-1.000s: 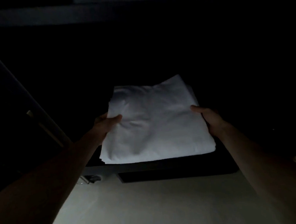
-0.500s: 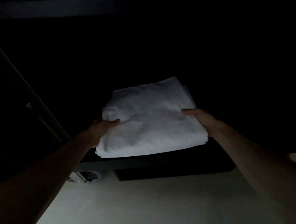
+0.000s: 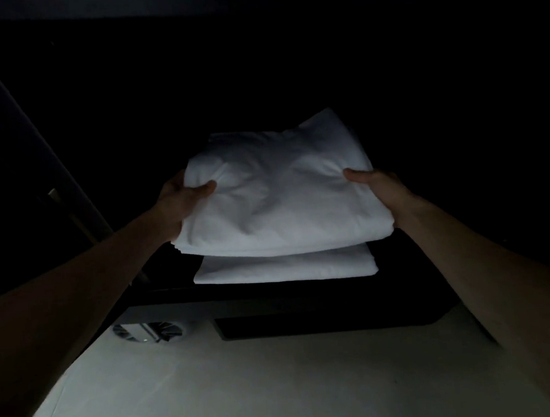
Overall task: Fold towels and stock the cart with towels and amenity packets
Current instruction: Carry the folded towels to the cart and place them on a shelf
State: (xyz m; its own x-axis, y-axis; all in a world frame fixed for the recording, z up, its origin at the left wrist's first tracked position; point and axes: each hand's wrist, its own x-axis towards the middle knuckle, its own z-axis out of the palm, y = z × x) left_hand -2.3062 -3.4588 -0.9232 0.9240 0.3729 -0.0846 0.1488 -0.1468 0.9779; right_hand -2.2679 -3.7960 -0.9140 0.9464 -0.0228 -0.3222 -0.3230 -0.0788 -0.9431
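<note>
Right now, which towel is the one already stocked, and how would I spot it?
Find the dark cart shelf above the pale floor. On it lies a flat white folded towel, only its front edge showing. Unlike the larger white folded towel above it, no hand grips it.

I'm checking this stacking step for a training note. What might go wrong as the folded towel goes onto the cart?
The held towel sags between the left hand and right hand, so its fold may loosen. It overhangs the smaller towel below, so the stack may sit uneven. The dim light hides the cart edges.
</note>
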